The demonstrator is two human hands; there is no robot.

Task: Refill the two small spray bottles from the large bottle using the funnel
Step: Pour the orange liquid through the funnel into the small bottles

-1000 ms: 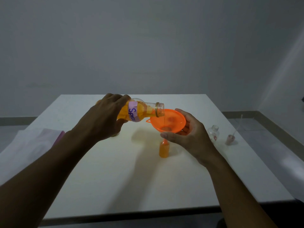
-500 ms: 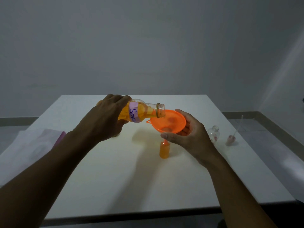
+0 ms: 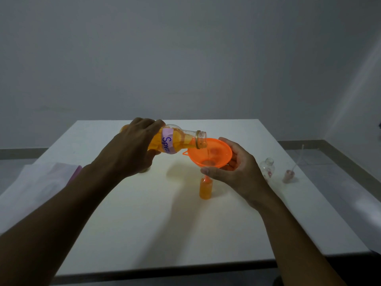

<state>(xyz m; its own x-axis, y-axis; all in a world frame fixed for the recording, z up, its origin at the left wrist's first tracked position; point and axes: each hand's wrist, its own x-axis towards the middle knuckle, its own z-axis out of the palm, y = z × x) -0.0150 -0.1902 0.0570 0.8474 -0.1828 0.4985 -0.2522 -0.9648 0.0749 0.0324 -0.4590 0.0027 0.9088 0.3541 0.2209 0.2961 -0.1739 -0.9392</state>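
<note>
First refill judged nearly done, second not begun: left hand [image 3: 132, 149] grips the tilted large clear plastic bottle [image 3: 179, 140] over the orange plastic funnel [image 3: 210, 154], which the right hand [image 3: 237, 172] cups in the orange-filled small bottle [image 3: 205, 189] mid white table [image 3: 144, 223]; the clear small bottle [image 3: 268, 169] stands empty near its right edge.

The left hand [image 3: 132, 149] grips the large bottle [image 3: 175, 141] of orange liquid, tipped with its open mouth over the rim of the orange funnel [image 3: 210, 154]; the right hand [image 3: 235, 170] holds the funnel, whose spout sits in a small bottle [image 3: 205, 188] full of orange liquid, standing on the white table [image 3: 144, 223]; an empty small bottle [image 3: 267, 169] and a spray cap [image 3: 288, 176] lie to the right.
</note>
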